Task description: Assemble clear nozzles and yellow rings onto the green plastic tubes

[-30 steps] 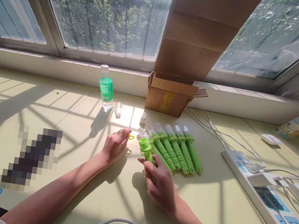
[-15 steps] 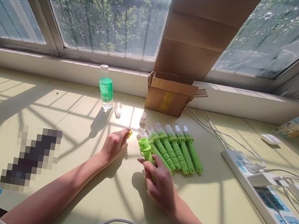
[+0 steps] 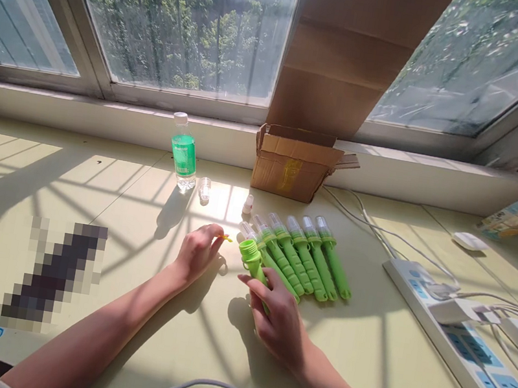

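My left hand (image 3: 197,251) pinches a small yellow part (image 3: 227,238) between its fingertips, just above the tabletop. My right hand (image 3: 279,318) is wrapped round a green open-topped tube (image 3: 251,258), holding it tilted with its mouth up and to the left. The yellow part sits a short way left of that mouth. Right behind lies a row of several green tubes with clear caps (image 3: 308,254), side by side on the pale green table (image 3: 106,196).
A water bottle with a green label (image 3: 183,152) stands at the back, with a clear cap (image 3: 204,189) and a small white piece (image 3: 248,203) near it. An open cardboard box (image 3: 293,163) sits by the window ledge. A white power strip (image 3: 462,341), cables and a mouse (image 3: 469,241) lie right.
My left hand has shifted its pinch on the yellow part slightly, turning it and bringing it back toward the tube's mouth. My right hand and the green tube have stayed put.
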`<state>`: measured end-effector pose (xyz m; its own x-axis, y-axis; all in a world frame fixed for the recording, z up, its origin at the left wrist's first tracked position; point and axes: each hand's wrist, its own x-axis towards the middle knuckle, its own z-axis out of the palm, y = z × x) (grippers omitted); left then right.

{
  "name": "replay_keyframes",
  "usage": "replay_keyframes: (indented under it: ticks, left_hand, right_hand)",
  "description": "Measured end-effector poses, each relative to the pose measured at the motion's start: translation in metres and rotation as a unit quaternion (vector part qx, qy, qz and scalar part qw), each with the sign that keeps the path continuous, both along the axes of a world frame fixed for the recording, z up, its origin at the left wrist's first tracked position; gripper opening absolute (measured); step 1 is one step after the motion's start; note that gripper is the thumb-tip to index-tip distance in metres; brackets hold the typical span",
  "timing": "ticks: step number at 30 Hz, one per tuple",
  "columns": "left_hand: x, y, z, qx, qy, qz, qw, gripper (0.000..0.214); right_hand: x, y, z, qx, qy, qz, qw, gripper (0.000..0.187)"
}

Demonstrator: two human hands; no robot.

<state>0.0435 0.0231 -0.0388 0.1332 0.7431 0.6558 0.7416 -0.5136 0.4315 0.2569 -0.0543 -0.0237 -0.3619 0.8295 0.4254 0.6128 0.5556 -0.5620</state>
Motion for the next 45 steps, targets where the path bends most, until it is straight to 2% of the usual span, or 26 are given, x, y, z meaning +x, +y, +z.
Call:
replay_keyframes:
  ticks: [4,8,12,16,22,30,35,39,45]
  left_hand:
    - [-0.001,0.002,-0.003,0.027,0.013,-0.017,0.999,0.015]
    - [-0.001,0.001,-0.002,-0.006,0.007,-0.028,1.000,0.013]
    - [0.000,0.000,0.000,-0.046,0.012,-0.007,0.999,0.012]
    - [0.002,-0.002,0.003,-0.054,0.022,0.023,0.998,0.011]
    - [0.006,-0.004,0.007,-0.069,0.011,0.065,0.995,0.022]
    - [0.006,-0.005,0.014,-0.134,0.023,0.059,0.989,0.020]
    - [0.008,-0.005,0.017,-0.209,-0.074,0.013,0.975,0.017]
    - [0.009,-0.005,0.016,-0.296,-0.204,-0.035,0.932,0.024]
    - [0.011,-0.002,0.016,-0.345,-0.299,-0.060,0.888,0.026]
  right_hand:
    - [0.000,0.000,0.001,0.006,-0.005,-0.003,1.000,0.042]
    - [-0.001,0.000,0.003,0.005,-0.008,-0.005,1.000,0.042]
    - [-0.001,0.000,0.004,0.000,-0.008,-0.002,1.000,0.042]
    - [0.000,0.000,0.002,0.001,-0.007,0.000,1.000,0.042]
    - [0.000,0.000,0.001,-0.012,-0.008,0.000,1.000,0.041]
    - [0.001,0.001,-0.001,-0.003,-0.009,0.003,1.000,0.043]
    - [0.001,0.001,-0.001,0.003,-0.007,0.005,1.000,0.041]
    - [0.001,0.001,0.000,0.001,-0.009,0.008,1.000,0.041]
    - [0.001,0.000,0.001,-0.009,-0.012,0.007,1.000,0.041]
